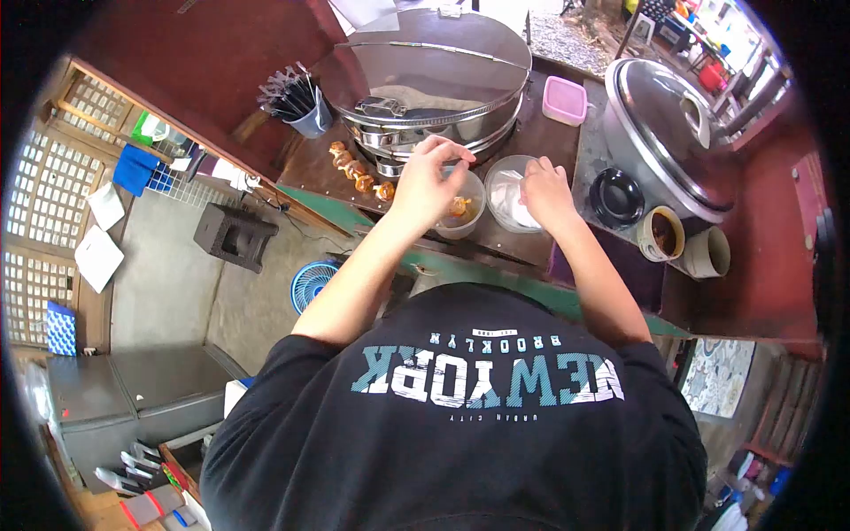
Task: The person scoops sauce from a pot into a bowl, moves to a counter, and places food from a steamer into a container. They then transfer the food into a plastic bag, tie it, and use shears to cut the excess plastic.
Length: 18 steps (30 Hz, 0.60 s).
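My left hand [429, 184] is above a clear plastic tub [458, 230] that has some orange-brown food [459, 207] in it. Its thumb and fingertips come together, but whatever may be between them is too small to make out. My right hand [547, 189] reaches over a second round tub [498, 219], its fingers curled down onto a thin white plastic bag or sheet [506, 193]. Those fingertips are partly hidden. Left of the tubs, skewered pieces of browned food [354, 171] lie along the counter.
Behind my hands stands a large round steel pan with a lid [434, 66]. A cup of black-handled utensils [310, 117] is at left. To the right are a pink box [565, 100], a black bowl [616, 196], sauce cups [660, 234] and a big lidded pot [664, 133].
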Motion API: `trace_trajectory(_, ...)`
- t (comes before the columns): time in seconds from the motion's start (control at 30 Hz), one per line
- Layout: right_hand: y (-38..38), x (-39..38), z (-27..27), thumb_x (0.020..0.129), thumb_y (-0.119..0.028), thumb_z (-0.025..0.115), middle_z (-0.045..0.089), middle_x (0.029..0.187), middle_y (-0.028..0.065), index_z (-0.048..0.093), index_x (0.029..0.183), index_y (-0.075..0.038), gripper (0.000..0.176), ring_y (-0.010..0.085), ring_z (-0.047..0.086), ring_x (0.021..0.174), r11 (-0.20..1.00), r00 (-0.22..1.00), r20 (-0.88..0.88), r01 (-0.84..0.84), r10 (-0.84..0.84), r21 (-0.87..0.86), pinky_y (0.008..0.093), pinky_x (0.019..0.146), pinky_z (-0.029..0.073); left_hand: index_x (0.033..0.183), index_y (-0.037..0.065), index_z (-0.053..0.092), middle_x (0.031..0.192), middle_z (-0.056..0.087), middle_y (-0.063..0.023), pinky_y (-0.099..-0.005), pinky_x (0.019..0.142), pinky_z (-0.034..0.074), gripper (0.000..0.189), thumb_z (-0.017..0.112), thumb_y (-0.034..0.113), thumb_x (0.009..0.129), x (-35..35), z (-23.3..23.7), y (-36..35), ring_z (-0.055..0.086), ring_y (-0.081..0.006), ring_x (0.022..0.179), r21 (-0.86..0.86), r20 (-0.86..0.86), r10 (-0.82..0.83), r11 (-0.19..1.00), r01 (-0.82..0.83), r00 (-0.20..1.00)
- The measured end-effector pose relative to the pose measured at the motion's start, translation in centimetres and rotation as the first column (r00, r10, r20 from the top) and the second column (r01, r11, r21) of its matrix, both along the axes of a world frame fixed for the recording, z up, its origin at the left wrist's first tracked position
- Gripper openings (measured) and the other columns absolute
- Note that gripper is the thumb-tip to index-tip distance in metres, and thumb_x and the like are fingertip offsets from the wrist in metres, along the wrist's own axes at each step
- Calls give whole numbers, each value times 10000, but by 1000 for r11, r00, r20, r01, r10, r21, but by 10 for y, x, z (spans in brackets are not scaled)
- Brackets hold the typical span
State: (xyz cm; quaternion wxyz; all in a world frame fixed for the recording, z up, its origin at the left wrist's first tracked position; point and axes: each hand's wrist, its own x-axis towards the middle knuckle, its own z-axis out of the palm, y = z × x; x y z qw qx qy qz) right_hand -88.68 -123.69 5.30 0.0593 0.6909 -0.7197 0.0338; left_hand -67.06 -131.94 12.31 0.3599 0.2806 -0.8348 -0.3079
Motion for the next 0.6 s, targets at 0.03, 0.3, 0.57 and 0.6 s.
trace_trajectory(0.03, 1, -3, 6, 681, -171, 725, 590, 963, 80, 715, 793, -112, 126, 253, 509, 1033, 1000, 995, 103, -6, 8, -14, 410, 823, 412, 896, 66, 676, 979, 604, -78, -312, 747, 489, 115, 602, 68, 808, 1, 1, 0, 601, -210, 913, 26, -9, 15, 1000, -15, 1000)
trace_trajectory(0.3, 12, -33, 35, 754, -120, 689, 622, 943, 73, 680, 800, -63, 73, 268, 553, 994, 966, 770, 607, -46, 197, -255, 377, 842, 439, 1015, 69, 662, 1066, 625, -78, -313, 789, 493, 222, 630, 88, 796, -23, -11, 14, 597, -219, 975, 17, 146, -72, 997, 70, 987)
trace_trajectory(0.57, 18, -48, 58, 823, -85, 631, 628, 924, 108, 632, 906, -8, 113, 262, 580, 912, 959, 602, 751, -103, 270, -262, 336, 827, 449, 1361, 37, 407, 1175, 593, -158, -379, 961, 423, 820, 798, 230, 667, -86, -25, 7, 557, -276, 1103, 49, 101, -261, 965, 257, 960)
trace_trajectory(0.6, 19, -51, 58, 834, -80, 622, 627, 923, 108, 623, 914, 0, 114, 249, 585, 898, 957, 583, 764, -96, 276, -272, 324, 819, 450, 1360, 43, 416, 1130, 602, -147, -340, 929, 433, 830, 815, 265, 666, -88, -22, 2, 566, -239, 1053, 112, 124, -303, 950, 291, 945)
